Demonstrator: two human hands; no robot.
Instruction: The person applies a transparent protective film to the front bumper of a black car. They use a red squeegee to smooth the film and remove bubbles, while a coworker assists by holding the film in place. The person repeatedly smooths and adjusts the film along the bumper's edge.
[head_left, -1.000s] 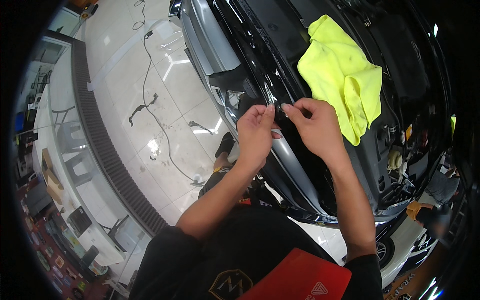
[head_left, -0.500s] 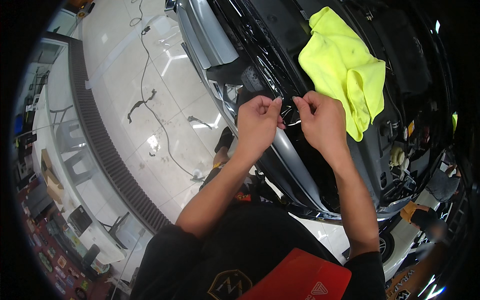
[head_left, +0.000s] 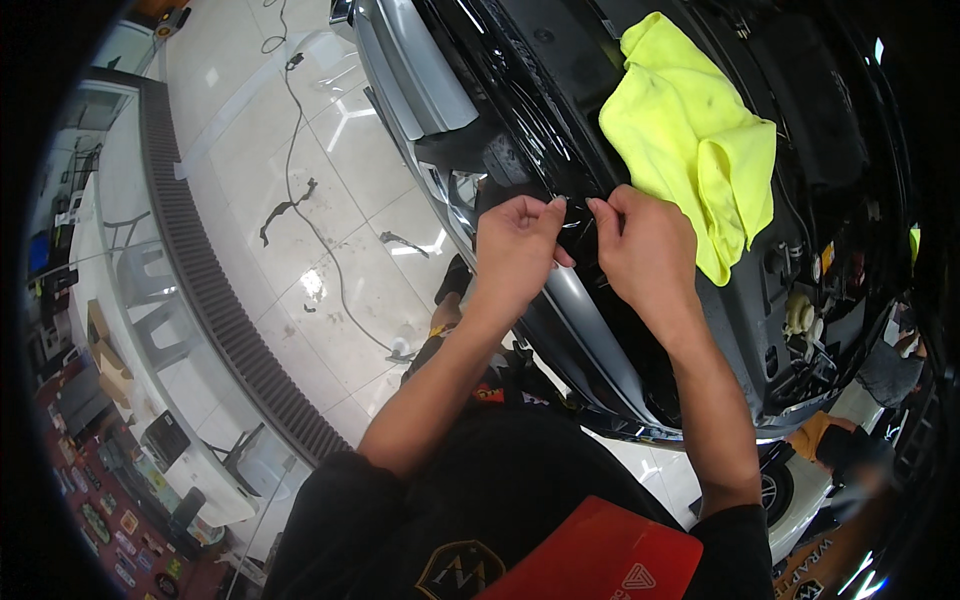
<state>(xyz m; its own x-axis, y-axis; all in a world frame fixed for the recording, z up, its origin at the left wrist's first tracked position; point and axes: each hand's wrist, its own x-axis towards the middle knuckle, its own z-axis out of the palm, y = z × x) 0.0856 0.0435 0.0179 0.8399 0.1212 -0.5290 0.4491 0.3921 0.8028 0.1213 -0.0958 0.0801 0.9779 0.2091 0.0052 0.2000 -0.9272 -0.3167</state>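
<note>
- Head view: against one second ago, a wider gap now parts the fingertips of the left hand [head_left: 518, 243] and the right hand [head_left: 648, 243]; against half a second ago, their spacing is nearly the same.
- Both hands are closed in a pinch, thumb against curled forefinger; whether a thin film sits between the fingers, I cannot tell.
- Glossy black panel [head_left: 545, 135], along the car's front edge, lies beneath the fingertips, between a grey trim piece [head_left: 430, 75] and the engine bay.
- Yellow cloth [head_left: 690, 135] lies over the engine bay, its lower left edge just beside the right hand, limiting room on that side.
- Silver strip [head_left: 588, 335] runs below the hands, between the forearms.
- Left of the car's edge, tiled floor [head_left: 350, 250] stretches wide, crossed by a cable [head_left: 345, 308]; dark strips [head_left: 285, 212] lie there.
- Far right, a co-worker [head_left: 850, 450] has shifted slightly.
</note>
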